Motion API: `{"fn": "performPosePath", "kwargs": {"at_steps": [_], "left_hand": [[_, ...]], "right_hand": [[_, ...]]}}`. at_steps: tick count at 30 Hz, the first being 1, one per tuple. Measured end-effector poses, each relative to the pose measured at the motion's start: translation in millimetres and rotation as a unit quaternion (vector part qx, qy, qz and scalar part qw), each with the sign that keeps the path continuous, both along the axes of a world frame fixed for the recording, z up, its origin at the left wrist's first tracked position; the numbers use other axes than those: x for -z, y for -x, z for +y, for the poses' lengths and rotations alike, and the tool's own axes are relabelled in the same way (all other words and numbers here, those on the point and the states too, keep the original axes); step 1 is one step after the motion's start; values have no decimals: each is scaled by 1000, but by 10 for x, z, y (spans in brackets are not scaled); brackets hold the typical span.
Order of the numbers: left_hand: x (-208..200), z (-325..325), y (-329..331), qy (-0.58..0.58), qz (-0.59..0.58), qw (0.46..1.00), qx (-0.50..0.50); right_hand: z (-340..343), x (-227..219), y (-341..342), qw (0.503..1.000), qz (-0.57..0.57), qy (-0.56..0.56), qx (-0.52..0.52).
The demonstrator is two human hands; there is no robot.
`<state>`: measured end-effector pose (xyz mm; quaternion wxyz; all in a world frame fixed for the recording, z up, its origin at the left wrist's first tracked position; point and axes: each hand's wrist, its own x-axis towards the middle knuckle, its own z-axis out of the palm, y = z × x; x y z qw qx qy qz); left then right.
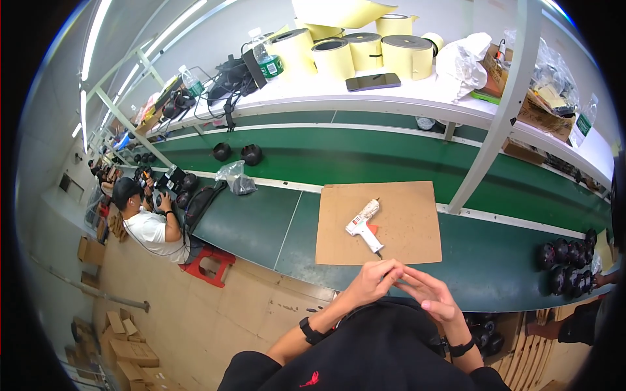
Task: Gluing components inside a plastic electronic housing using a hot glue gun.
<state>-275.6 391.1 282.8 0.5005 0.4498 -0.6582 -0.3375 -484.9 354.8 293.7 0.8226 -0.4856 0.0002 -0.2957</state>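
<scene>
My left hand (374,281) and my right hand (432,294) meet at the fingertips just in front of the bench edge. The left fingers are bent and closed, and nothing shows in them. On the right hand the fingers are stretched out, with no object in the hand. Just beyond both hands lies a white glue gun (362,225) with an orange trigger, on its side with its nozzle toward the far side. Under it is a flat sheet of brown cardboard (411,244) on the green bench top.
A co-worker (153,225) sits at the left by a red stool (212,264). Black round parts (567,260) crowd the bench's right end, near another person's arm. A white post (486,153) rises at right; the shelf holds yellow rolls (407,55) and a phone (373,82).
</scene>
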Motion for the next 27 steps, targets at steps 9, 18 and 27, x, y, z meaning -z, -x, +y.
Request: {"fn": "performPosePath", "kwargs": {"at_steps": [9,18,27], "left_hand": [[-47,34,-36,-52,97,994,11],[30,-28,-105,-136,24,990,-14],[-20,-63,-63,-61,69,996,5]], "right_hand": [[-123,-83,-26,1000,-10,-12,-11],[-3,-70,-84,996,73,35,32],[-154,-23,-2,999,-4,-36,-24]]}}
